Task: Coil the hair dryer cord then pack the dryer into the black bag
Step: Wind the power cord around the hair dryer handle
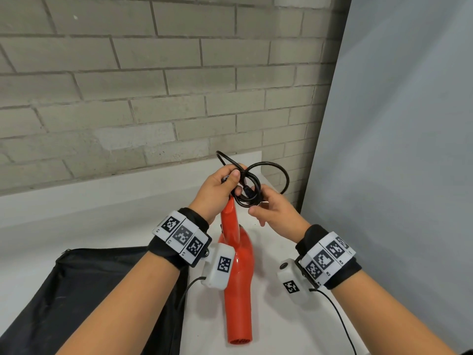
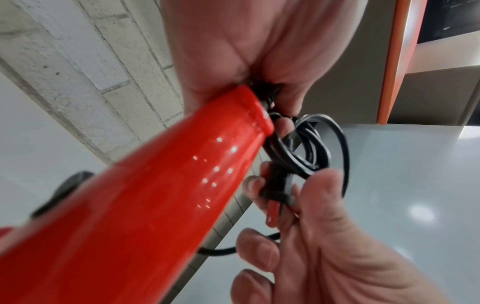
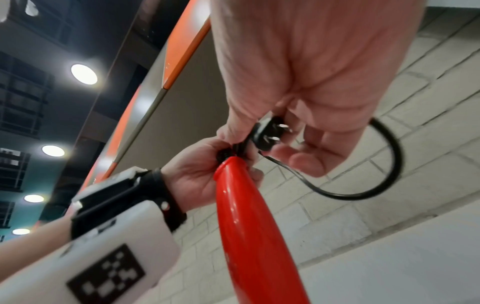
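The red hair dryer [image 1: 238, 265] hangs handle-up over the white table [image 1: 281, 316], its barrel end toward me. My left hand [image 1: 220, 185] grips the black cord [image 1: 268, 172], bunched in loops at the tip of the handle [image 2: 155, 195]. One larger loop [image 3: 389, 164] sticks out to the right. My right hand [image 1: 271, 208] pinches the plug [image 1: 249, 193] beside the loops; its prongs [image 3: 283, 129] show in the right wrist view. The black bag [image 1: 76, 290] lies flat on the table at the lower left, partly under my left forearm.
A grey brick wall [image 1: 153, 85] runs close behind the table. A pale panel [image 1: 396, 149] stands on the right. Thin black cables [image 1: 340, 319] trail from my wrist cameras. The table's right edge lies just beyond my right forearm.
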### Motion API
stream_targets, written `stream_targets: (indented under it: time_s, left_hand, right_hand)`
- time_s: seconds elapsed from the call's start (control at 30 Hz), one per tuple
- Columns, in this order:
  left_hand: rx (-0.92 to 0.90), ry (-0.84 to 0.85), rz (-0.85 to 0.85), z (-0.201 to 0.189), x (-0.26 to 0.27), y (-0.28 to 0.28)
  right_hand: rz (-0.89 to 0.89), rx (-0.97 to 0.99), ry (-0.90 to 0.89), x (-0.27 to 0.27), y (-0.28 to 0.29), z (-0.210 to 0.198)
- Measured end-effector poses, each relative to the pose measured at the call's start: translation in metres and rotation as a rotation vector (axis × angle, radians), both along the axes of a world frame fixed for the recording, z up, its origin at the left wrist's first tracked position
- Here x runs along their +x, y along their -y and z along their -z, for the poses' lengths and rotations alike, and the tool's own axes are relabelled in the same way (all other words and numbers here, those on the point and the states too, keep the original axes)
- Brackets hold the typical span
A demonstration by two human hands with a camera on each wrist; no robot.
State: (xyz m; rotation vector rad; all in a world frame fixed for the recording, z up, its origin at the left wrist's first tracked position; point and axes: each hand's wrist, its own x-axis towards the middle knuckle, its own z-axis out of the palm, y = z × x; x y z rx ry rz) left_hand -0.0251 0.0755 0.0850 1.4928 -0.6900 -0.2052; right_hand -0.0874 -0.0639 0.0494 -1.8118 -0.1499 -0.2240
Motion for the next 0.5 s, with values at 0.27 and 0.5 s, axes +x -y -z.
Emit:
stream_targets:
  time_s: [0.27, 0.5]
  left_hand:
    - [-0.072, -0.062, -0.005, 0.002, 0.006, -0.009]
    - [-0.071, -0.100, 0.024, -0.002, 0.002, -0.012]
  right_hand:
    - [0.118, -0.453, -0.311, 0.009, 0.039, 0.053]
    - [0.173, -1.038, -0.731, 0.017, 0.064, 0.082]
